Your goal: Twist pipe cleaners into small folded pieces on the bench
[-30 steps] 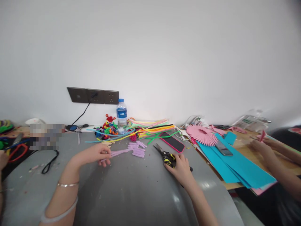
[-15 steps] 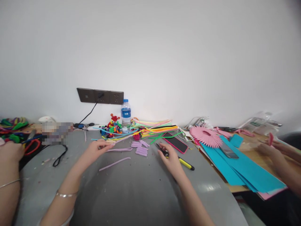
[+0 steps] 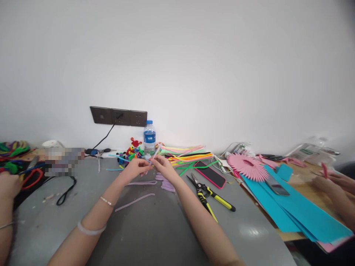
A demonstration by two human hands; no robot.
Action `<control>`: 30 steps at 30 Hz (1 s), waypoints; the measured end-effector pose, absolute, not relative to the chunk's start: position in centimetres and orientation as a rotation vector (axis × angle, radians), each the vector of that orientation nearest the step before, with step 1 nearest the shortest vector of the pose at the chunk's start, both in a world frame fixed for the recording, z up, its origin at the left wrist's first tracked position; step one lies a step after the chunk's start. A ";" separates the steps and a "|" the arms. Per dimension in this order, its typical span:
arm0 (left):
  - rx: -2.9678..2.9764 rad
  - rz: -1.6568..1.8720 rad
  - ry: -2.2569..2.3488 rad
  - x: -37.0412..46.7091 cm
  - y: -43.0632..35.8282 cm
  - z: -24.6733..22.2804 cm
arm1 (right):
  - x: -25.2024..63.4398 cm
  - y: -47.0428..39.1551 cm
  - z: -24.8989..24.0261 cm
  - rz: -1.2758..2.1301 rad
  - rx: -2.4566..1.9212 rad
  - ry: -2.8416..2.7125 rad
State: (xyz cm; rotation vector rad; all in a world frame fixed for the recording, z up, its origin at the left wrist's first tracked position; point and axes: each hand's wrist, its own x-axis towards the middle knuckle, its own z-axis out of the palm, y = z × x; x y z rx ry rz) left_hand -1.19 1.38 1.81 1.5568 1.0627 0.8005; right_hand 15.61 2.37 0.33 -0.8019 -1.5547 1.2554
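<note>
My left hand [image 3: 138,168] and my right hand [image 3: 163,166] meet in front of the water bottle [image 3: 149,138], fingers pinched on a pale purple pipe cleaner [image 3: 157,150] whose end sticks up between them. Just below the hands lie a folded purple strip [image 3: 141,183], a single purple strip [image 3: 135,202] and several short folded purple pieces [image 3: 167,185], partly hidden by my right hand. Yellow-handled pliers [image 3: 203,190] rest with jaws apart, right of my right forearm.
Colored pipe cleaners [image 3: 191,159] and small figures [image 3: 134,146] line the wall. A pink-cased phone [image 3: 210,174] lies behind the pliers. Blue paper [image 3: 294,207] and a pink pleated disc [image 3: 246,167] are on the right. Another person's hands [image 3: 330,183] work there; another hand [image 3: 9,184] is at left.
My right hand has let go of the pliers and moved left to join my left hand. My left hand has shifted right. The purple strip now points up between them.
</note>
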 end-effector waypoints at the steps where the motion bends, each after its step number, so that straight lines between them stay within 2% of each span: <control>1: 1.541 0.800 1.062 -1.3 1.6 1.4 | 15.5 2.6 0.3 1.290 -0.783 -1.578; 10: 1.152 0.688 0.948 -2.4 1.3 -0.3 | 16.0 3.6 -0.5 1.584 -0.662 -1.486; 30: 0.804 0.984 0.851 -0.7 1.0 -0.2 | 15.9 3.1 -0.9 1.486 -0.642 -1.255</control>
